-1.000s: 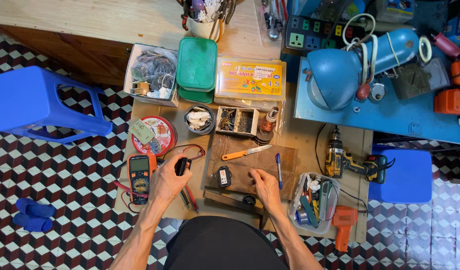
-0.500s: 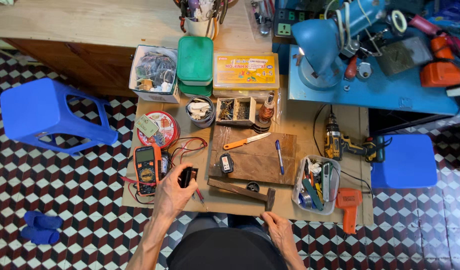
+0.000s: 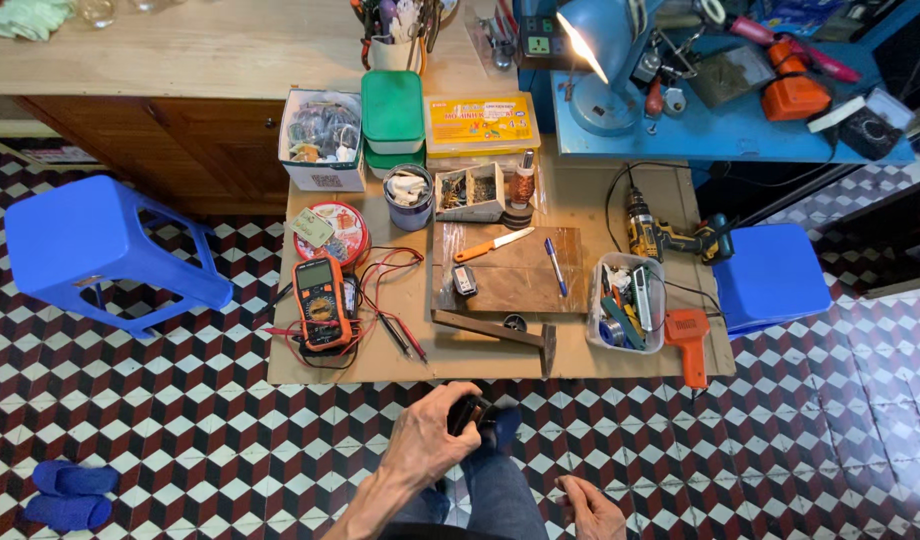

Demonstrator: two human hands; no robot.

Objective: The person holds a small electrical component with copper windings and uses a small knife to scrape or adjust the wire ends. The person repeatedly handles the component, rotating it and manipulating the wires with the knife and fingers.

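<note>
My left hand (image 3: 432, 435) is closed around a small black object (image 3: 468, 412), held above my knee, off the near edge of the low cardboard-covered table (image 3: 570, 362). My right hand (image 3: 592, 506) rests low by my thigh with fingers loosely curled and nothing in it. On the table nearest the left hand lie an orange multimeter (image 3: 320, 301) with red and black leads (image 3: 392, 322), a wooden hammer (image 3: 500, 334), and a wooden board (image 3: 515, 270) carrying an orange-handled knife (image 3: 492, 244), a blue pen (image 3: 555, 266) and a small black module (image 3: 465, 281).
A blue plastic stool (image 3: 100, 250) stands at left, another blue stool (image 3: 770, 275) at right. A clear tub of tools (image 3: 628, 302), orange glue gun (image 3: 690, 340), cordless drill (image 3: 665, 238), red round tin (image 3: 330, 232), green box (image 3: 392, 110), yellow case (image 3: 480, 122) and blue lamp (image 3: 605, 60) crowd the table and bench.
Both hands pulled back from the table toward my body. The left hand lifted the small black object off the table near the multimeter. The view tilted down.
</note>
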